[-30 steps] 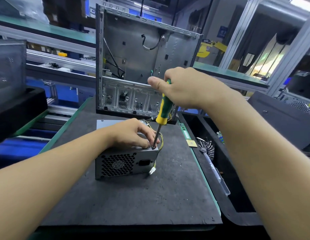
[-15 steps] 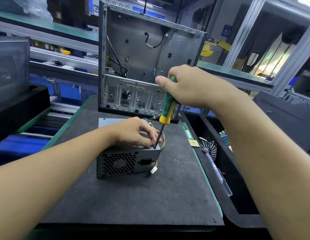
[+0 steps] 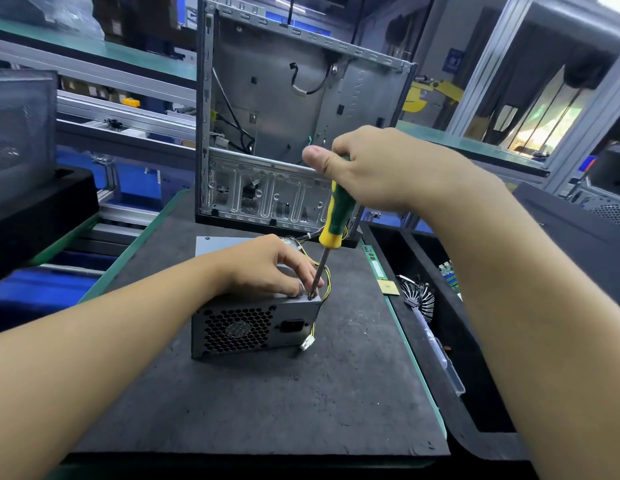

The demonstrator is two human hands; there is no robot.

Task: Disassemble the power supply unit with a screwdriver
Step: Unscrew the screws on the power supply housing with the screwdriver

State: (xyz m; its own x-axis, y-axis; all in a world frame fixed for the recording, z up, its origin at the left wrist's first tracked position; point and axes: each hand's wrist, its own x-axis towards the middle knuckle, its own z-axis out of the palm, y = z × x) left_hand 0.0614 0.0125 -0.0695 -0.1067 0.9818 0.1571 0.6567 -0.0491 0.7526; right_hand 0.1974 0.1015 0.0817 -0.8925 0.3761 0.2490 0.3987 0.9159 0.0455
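The right hand [image 3: 381,171] grips the green-and-yellow screwdriver [image 3: 337,211], tip set at the power supply unit's [image 3: 246,329] top near-right corner. The left hand [image 3: 267,268] rests relaxed on its top. The unit stands on the bench [image 3: 267,410], before an empty computer case [image 3: 284,98].

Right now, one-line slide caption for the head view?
Right hand holds a green-and-yellow screwdriver on a top screw of the power supply unit; left hand rests on it.

Cool, even light falls from above onto my mat [image 3: 267,410] — only faint, soft shadows beside the power supply unit [image 3: 239,327]. A panel [image 3: 533,123] far right glares pale; straight lines bow at the edges — near corners smear slightly.
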